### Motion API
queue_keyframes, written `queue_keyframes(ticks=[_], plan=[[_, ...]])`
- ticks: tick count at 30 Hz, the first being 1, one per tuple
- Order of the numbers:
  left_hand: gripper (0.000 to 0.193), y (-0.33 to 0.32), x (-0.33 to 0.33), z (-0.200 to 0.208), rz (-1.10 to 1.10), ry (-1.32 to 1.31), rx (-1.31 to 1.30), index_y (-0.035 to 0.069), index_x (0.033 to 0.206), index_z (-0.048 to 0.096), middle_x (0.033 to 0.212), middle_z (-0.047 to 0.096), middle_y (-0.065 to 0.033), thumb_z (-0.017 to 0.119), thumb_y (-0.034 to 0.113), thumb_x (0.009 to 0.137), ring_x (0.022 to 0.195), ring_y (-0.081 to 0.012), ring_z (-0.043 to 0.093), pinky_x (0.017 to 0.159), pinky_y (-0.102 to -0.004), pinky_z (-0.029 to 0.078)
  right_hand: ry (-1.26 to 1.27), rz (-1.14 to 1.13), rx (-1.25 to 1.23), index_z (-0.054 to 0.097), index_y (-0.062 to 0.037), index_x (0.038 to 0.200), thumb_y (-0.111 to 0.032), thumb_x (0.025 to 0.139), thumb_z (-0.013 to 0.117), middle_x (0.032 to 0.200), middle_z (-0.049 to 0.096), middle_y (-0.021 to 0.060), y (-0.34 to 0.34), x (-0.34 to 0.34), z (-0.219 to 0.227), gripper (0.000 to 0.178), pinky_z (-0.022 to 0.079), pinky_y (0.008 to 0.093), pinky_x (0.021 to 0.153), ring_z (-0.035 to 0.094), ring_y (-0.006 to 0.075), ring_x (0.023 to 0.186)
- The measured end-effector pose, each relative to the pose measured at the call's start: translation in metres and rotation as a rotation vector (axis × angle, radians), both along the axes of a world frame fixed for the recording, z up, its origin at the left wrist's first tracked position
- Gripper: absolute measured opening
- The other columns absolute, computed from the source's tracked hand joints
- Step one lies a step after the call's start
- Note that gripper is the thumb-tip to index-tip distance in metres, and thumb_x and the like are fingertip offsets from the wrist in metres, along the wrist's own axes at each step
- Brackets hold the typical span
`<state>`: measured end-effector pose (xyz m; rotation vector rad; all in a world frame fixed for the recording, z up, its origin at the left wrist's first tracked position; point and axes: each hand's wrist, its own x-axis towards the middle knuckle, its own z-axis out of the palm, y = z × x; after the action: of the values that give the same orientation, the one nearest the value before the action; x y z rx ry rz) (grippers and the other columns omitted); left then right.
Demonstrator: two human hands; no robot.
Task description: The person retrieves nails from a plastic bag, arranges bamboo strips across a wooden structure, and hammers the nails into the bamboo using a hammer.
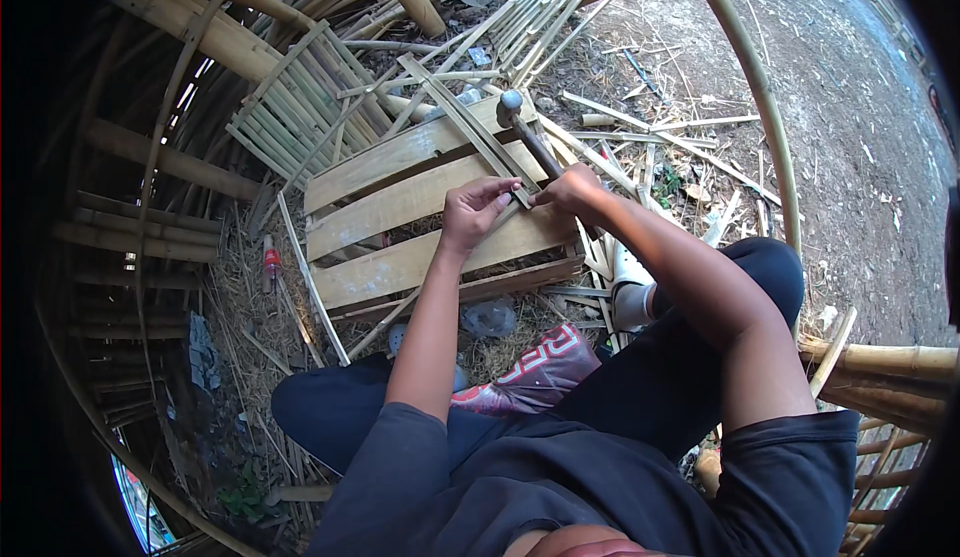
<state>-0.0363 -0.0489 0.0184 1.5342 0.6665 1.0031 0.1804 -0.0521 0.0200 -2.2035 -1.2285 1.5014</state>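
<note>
Over a low wooden slatted bench (385, 277), my two hands meet at the near end of some long, thin bamboo strips (462, 115). My left hand (472, 215) is closed, thumb and fingertips together beside the strip ends; whatever it pinches is too small to make out. A hammer (538, 149) with a rounded metal head lies slantwise across the slats' right side, head pointing away from me. My right hand (568, 193) is wrapped round its dark handle, while its thumb and forefinger reach toward the strip ends.
A slatted bamboo panel (300, 107) leans behind the bench at left. Loose bamboo strips (680, 142) litter the ground at right, and a curved bamboo pole (755, 87) rises there. A small red-labelled bottle (271, 262) stands left. A printed sack (545, 367) lies between my legs.
</note>
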Motion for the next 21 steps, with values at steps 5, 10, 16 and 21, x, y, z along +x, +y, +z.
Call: queue_keyframes(ticks=[5, 10, 16, 21], plan=[[0.018, 0.003, 0.002, -0.019, 0.204, 0.020, -0.151, -0.004, 0.110, 0.074, 0.108, 0.076, -0.0093, 0.073, 0.000, 0.092, 0.098, -0.0129, 0.070, 0.086, -0.0254, 0.057, 0.010, -0.016, 0.068, 0.071, 0.0041, 0.107, -0.043, 0.070, 0.094, 0.098, 0.074, 0.0160, -0.005, -0.004, 0.005, 0.065, 0.057, 0.0338, 0.077, 0.071, 0.0222, 0.087], [0.014, 0.007, 0.005, -0.017, 0.228, 0.103, -0.072, 0.000, 0.104, 0.077, 0.103, 0.075, -0.0077, 0.076, 0.004, 0.091, 0.092, -0.0116, 0.069, 0.080, -0.0251, 0.056, -0.027, 0.008, 0.092, 0.072, 0.0041, 0.104, -0.043, 0.070, 0.094, 0.097, 0.074, 0.0161, -0.005, -0.003, 0.006, 0.062, 0.057, 0.0339, 0.077, 0.072, 0.0224, 0.086], [0.015, 0.014, 0.004, -0.025, 0.235, 0.181, 0.007, 0.004, 0.098, 0.079, 0.100, 0.074, -0.0073, 0.083, 0.008, 0.085, 0.093, -0.0131, 0.068, 0.080, -0.0268, 0.054, -0.059, 0.039, 0.101, 0.073, 0.0034, 0.103, -0.045, 0.067, 0.095, 0.098, 0.075, 0.0165, -0.001, 0.000, 0.000, 0.064, 0.056, 0.0335, 0.077, 0.071, 0.0225, 0.085], [0.013, 0.010, 0.006, -0.032, 0.242, 0.277, 0.173, 0.005, 0.097, 0.079, 0.108, 0.071, -0.0079, 0.082, 0.006, 0.084, 0.105, -0.0159, 0.066, 0.089, -0.0276, 0.055, -0.007, 0.010, 0.096, 0.073, 0.0043, 0.105, -0.045, 0.065, 0.096, 0.100, 0.074, 0.0176, 0.000, 0.000, -0.010, 0.067, 0.056, 0.0344, 0.079, 0.071, 0.0236, 0.088]])
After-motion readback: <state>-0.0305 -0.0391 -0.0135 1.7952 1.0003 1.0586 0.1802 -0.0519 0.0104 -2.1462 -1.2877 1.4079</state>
